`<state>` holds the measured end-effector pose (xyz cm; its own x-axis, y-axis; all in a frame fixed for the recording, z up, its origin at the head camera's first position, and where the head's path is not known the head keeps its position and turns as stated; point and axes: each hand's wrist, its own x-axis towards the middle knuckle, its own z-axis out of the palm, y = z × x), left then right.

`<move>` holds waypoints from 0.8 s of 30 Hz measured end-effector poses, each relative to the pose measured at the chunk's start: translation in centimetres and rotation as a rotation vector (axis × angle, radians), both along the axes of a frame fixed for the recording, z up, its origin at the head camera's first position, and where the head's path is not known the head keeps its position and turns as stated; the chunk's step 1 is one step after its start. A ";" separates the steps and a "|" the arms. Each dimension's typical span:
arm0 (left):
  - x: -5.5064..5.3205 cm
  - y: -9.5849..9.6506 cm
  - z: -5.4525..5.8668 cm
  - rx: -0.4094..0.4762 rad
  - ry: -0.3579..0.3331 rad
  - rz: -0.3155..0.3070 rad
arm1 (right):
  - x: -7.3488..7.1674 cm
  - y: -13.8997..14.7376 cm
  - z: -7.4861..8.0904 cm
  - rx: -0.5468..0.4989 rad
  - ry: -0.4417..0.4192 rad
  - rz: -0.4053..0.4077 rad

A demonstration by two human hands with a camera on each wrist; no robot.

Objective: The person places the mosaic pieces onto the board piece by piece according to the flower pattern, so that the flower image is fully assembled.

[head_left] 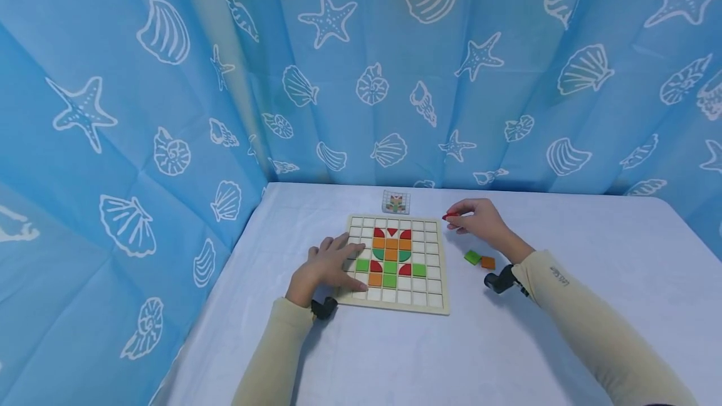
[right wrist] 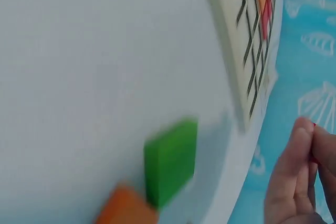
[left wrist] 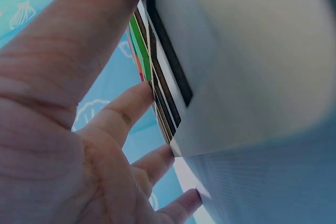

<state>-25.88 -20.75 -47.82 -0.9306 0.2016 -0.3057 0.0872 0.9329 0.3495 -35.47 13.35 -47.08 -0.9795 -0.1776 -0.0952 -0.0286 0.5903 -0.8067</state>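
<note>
A square wooden grid board (head_left: 393,310) lies on the white table with red, orange and green tiles set in its middle cells. Spread over its left edge, my left hand (head_left: 329,266) rests with fingers apart and fingertips on the board. Just off the board's upper right corner, my right hand (head_left: 479,223) pinches a small red tile (head_left: 449,215) between thumb and fingers, which hide most of it. Beneath that hand a green tile (head_left: 472,257) and an orange tile (head_left: 487,262) lie on the table; the green tile (right wrist: 173,161) is large in the right wrist view.
Behind the board stands a small card (head_left: 396,202) printed with a coloured grid pattern. A blue curtain (head_left: 350,80) with white shells and starfish hangs along the table's back and left sides. The white tablecloth (head_left: 406,362) extends in front of the board.
</note>
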 end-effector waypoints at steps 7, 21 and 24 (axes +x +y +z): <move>0.1 0.1 -0.1 0.013 -0.007 -0.003 | 1.1 -1.6 -0.8 -0.009 -0.032 0.024; 0.0 -0.1 -0.1 -0.003 0.006 -0.001 | 2.8 -4.8 0.3 0.033 0.034 0.090; 0.1 -0.1 0.0 0.010 0.004 0.001 | 3.2 -5.4 0.3 -0.004 -0.014 0.120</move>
